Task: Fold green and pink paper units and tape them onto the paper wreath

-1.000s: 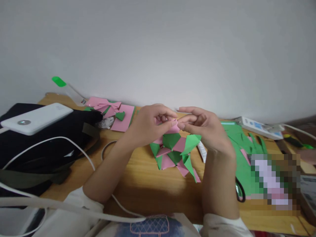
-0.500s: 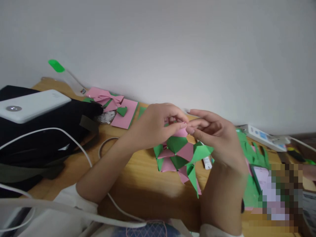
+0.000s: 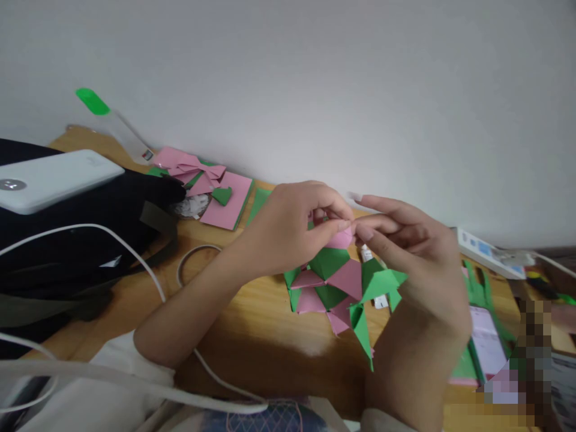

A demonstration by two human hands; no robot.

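Observation:
Over the wooden table, a pink and green folded-paper model (image 3: 335,285) made of several joined pieces hangs from my fingers. My left hand (image 3: 303,231) pinches a pink flap at its top between thumb and fingers. Close against it, the thumb and index finger of my right hand (image 3: 405,240) are pressed together at the right edge of the same flap. Its other fingers are partly stretched out. My fingers hide the very point where the flap is held. Green pointed flaps stick out on the model's right side, below my right palm.
Folded pink and green paper pieces (image 3: 202,174) and a pink sheet (image 3: 229,198) lie at the back left. A white power bank (image 3: 63,180) rests on a black bag (image 3: 144,210). To the right are a power strip (image 3: 486,252), a phone (image 3: 488,342) and green paper pieces. White cables cross the left.
Both hands and the paper model have shifted slightly right in view. My right hand's fingers have moved a little and its index finger reaches out straighter. The pinch stays on the pink flap.

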